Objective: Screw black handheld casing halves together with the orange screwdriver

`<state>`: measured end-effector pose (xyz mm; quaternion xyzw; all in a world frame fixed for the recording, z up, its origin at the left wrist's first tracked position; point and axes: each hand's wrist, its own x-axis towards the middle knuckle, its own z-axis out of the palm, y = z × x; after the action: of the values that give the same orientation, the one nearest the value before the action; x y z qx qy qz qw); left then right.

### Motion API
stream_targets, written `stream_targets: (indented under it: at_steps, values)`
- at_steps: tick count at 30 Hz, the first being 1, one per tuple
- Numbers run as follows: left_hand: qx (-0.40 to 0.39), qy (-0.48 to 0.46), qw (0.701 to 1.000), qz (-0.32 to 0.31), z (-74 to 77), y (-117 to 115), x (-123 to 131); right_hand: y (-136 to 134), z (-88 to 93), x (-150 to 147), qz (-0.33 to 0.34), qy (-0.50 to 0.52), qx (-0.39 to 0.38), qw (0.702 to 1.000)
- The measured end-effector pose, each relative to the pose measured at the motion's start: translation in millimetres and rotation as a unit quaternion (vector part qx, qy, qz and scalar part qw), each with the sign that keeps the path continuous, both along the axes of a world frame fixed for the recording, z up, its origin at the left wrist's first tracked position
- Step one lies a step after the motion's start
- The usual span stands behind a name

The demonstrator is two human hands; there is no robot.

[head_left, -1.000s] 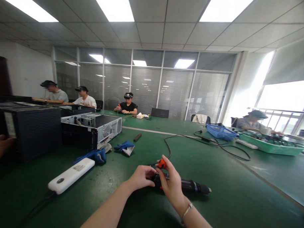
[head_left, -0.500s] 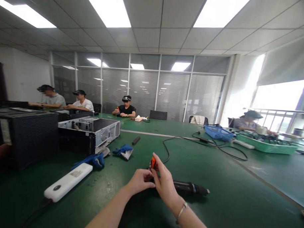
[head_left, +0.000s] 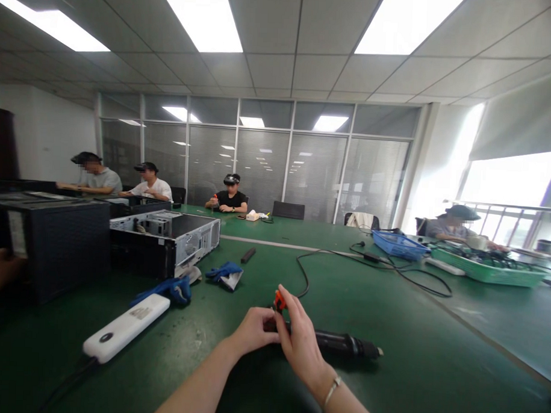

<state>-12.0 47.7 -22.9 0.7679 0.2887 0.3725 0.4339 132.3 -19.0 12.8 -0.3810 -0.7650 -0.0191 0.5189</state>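
My right hand [head_left: 302, 340] is closed around a screwdriver with an orange and black handle [head_left: 279, 300], held upright; its lower end is hidden behind my fingers. Close against it, my left hand [head_left: 255, 327] has its fingers curled in, and what they pinch is mostly hidden, with only a dark bit showing. A black cylindrical power tool [head_left: 343, 344] lies on the green table beyond my right hand, its metal tip pointing right.
An opened computer case [head_left: 197, 240] and a black case [head_left: 70, 241] touched by another person's hand [head_left: 2, 272] are at left. Nearby lie a white power strip [head_left: 131, 325], blue gloves [head_left: 225, 274] and a cable [head_left: 303, 271]. Blue basket [head_left: 401, 244] and green basket [head_left: 499, 271] stand right.
My view has shifted slightly, so the whole scene sits a little further right. The screwdriver handle appears slightly lower, and both hands keep nearly the same pose.
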Motion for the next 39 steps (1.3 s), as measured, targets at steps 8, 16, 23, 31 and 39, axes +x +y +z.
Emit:
stream_targets:
  at_steps: [8,16,23,31,39]
  values:
    - [0.008,0.025,1.000,0.002,4.2,-2.2,-1.3,1.2,-4.3,1.9,-0.034,-0.002,0.012,0.999]
    - [0.004,0.014,1.000,0.005,6.0,-3.7,-1.1,-1.0,-3.5,3.2,-0.069,-0.006,0.047,0.996]
    - [0.028,0.017,0.999,0.007,6.0,-4.1,-0.2,-2.0,-5.9,2.1,-0.014,-0.008,0.039,0.999]
    - [0.022,0.018,1.000,0.001,4.3,-2.2,-1.0,1.8,-7.4,5.9,-0.039,-0.003,0.042,0.998]
    - [0.033,0.026,0.999,0.010,5.2,-3.5,-0.2,-0.9,-3.8,2.6,-0.041,-0.003,0.038,0.998]
